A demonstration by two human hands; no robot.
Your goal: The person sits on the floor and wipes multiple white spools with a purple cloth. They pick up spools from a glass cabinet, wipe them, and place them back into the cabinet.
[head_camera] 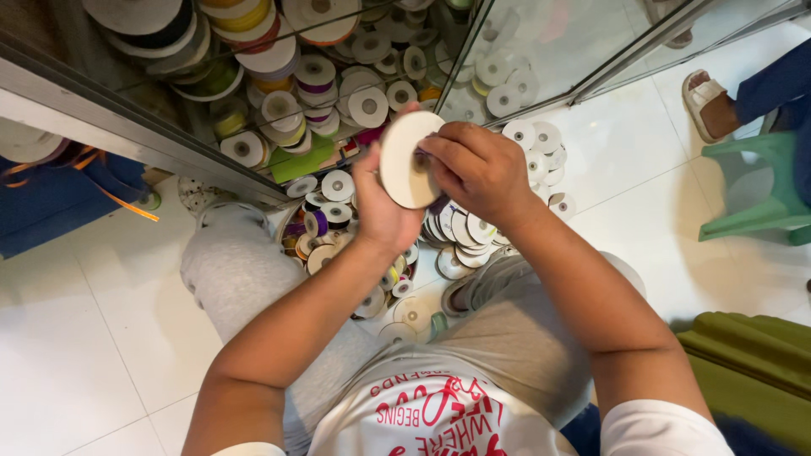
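Left hand (382,207) is gripping a cream ribbon spool (407,160) closed around its edge; right hand (475,169) is pinching its centre. Keeping the disc steady, fingers clear of the hub, seems best.

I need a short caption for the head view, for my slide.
Both hands, left hand and right hand, hold a pale ribbon spool above many ribbon spools heaped on the white floor.

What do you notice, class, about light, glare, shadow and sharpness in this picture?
Head view: even indoor light; the white floor is bright, with soft shadows beside the legs. The glass door shows pale reflections of the spools. The hands, left and right, and the spool they hold look sharp; straight frame edges bend slightly towards the corners.
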